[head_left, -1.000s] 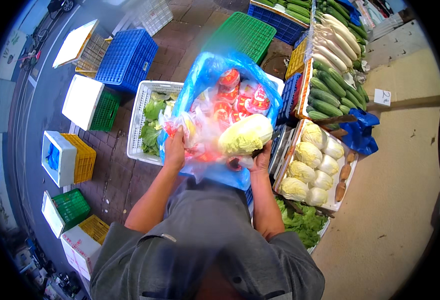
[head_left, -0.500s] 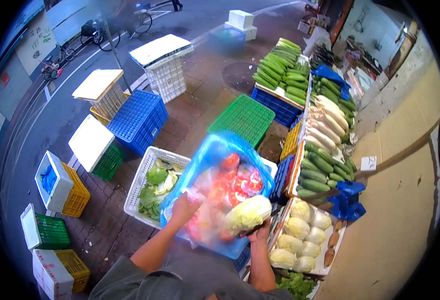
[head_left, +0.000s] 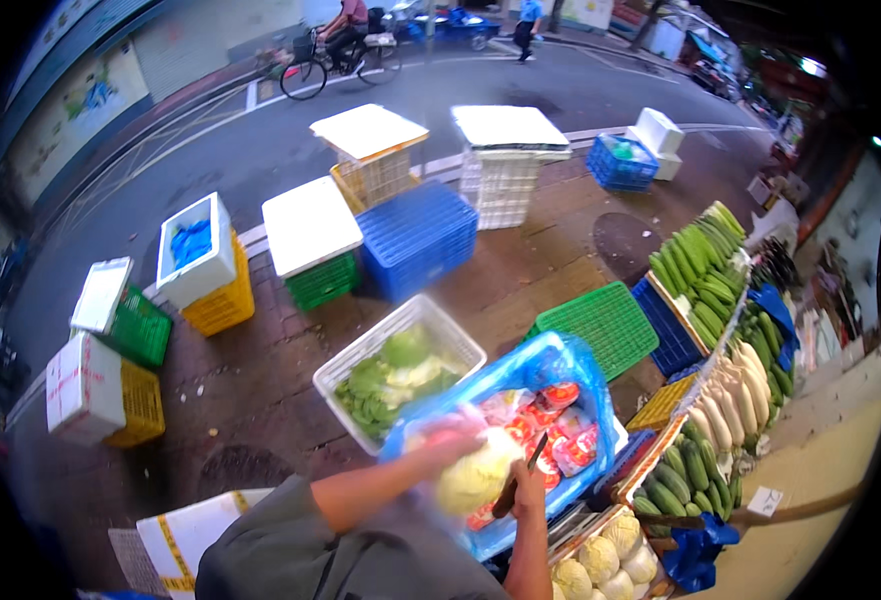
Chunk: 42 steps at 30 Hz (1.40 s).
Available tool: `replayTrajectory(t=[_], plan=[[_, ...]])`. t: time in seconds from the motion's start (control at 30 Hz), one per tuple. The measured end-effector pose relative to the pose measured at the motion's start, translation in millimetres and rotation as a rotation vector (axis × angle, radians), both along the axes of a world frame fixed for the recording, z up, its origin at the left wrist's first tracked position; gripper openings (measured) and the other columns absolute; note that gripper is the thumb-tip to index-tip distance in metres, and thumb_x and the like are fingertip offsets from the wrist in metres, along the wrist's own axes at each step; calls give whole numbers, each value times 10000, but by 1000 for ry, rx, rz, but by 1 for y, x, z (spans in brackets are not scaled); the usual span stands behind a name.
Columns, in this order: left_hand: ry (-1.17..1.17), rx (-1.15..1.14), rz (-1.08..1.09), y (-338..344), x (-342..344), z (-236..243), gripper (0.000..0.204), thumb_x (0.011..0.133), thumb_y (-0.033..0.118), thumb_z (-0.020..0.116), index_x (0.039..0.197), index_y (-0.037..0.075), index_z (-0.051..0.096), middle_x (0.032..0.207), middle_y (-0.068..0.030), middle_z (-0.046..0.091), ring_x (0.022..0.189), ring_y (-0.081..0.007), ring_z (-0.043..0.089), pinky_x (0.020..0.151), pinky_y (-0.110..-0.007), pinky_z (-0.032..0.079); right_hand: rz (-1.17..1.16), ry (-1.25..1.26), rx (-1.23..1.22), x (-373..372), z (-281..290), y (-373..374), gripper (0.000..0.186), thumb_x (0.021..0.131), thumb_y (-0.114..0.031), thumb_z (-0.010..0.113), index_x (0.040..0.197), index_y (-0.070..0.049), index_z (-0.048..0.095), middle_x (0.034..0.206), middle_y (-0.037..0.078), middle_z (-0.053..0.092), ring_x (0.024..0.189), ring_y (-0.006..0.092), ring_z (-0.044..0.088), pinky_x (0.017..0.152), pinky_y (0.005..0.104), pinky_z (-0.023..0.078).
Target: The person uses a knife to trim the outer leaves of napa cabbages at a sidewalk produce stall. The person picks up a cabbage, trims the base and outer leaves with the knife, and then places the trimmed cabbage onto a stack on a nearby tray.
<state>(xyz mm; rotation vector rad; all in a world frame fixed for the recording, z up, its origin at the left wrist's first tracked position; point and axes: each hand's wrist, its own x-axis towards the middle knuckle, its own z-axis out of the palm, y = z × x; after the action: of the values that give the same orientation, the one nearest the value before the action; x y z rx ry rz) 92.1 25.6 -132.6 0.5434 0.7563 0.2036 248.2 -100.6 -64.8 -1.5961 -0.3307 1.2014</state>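
one pale cabbage is in work at the left hand, above the blue bag; several bare cabbages at right look done, though how many remain cannot be told. the right fingers close round a dark knife-like tool; the left grip (blurred) is unreadable.

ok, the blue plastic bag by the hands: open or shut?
Open. The blue plastic bag has its mouth spread wide, and red-and-white packages show inside.
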Motion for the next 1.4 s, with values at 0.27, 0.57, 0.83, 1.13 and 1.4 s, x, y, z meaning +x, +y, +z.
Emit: replayTrajectory(t=[0.27, 0.57, 0.83, 1.13, 1.4], plan=[[-276, -55, 310, 39, -47, -2, 370, 965, 291, 496, 1181, -2, 565, 1133, -110, 622, 995, -219, 600, 908, -384, 473, 149, -285, 113, -43, 70, 80, 317, 903, -143, 580, 1190, -9, 578, 868, 0, 598, 724, 67, 522, 642, 224, 435], [-276, 286, 470, 47, -75, 74, 398, 976, 282, 441, 1241, -8, 503, 1133, -105, 601, 984, -186, 599, 860, -328, 492, 378, -1017, 399, -114, 87, 84, 422, 735, -26, 712, 1140, -15, 593, 1073, 149, 584, 1016, 277, 565, 787, 342, 481], [-124, -74, 650, 50, -119, 64, 784, 790, 597, 642, 1298, 19, 491, 1202, -142, 610, 1051, -268, 619, 917, -406, 504, 307, -956, 489, -128, 48, 74, 155, 736, -3, 689, 850, -45, 593, 836, 96, 615, 768, 252, 598, 669, 326, 484], [-230, 366, 504, 58, -183, 98, 1055, 581, 582, 801, 1376, 25, 385, 1293, -107, 529, 1163, -221, 534, 992, -383, 437, 408, -682, 313, -99, 67, 151, 215, 872, -81, 627, 1064, 16, 620, 867, 40, 585, 663, 90, 522, 587, 243, 440], [-184, 365, 417, 47, -200, 104, 1083, 502, 437, 876, 1373, 22, 384, 1306, -94, 509, 1187, -206, 503, 1014, -357, 399, 1048, -1052, 407, -110, 78, 155, 290, 692, -34, 680, 977, -53, 630, 879, 131, 638, 780, 344, 609, 676, 418, 489]])
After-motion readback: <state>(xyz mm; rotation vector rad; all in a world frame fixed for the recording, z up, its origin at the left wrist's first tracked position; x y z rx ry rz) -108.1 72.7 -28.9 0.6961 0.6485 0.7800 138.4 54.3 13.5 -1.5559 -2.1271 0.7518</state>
